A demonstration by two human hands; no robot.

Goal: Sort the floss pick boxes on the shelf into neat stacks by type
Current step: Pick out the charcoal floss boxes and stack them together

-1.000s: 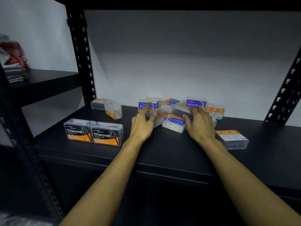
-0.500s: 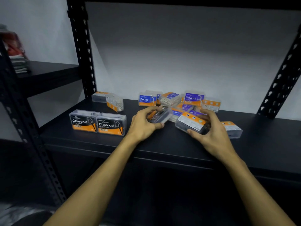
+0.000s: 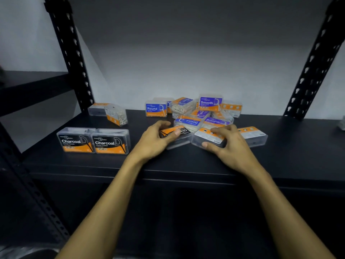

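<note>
Head view: two Charcoal boxes (image 3: 93,140) stand side by side at the shelf's (image 3: 186,165) left; the pile (image 3: 197,113) remains unsorted. Left hand (image 3: 156,140) grips a black box (image 3: 176,134), right hand (image 3: 226,142) another box (image 3: 208,138).

Black metal shelving unit, matte black shelf board (image 3: 186,165) running across the middle. Perforated black upright (image 3: 72,53) at 10 o'clock, another perforated upright (image 3: 315,62) at 2 o'clock, a third post (image 3: 31,186) low at 8 o'clock. Plain white wall (image 3: 186,71) behind, lit brightest just above the board, dimming to grey toward 12 o'clock. Second black shelf (image 3: 33,79) at 9 o'clock. Dark below the board.
</note>
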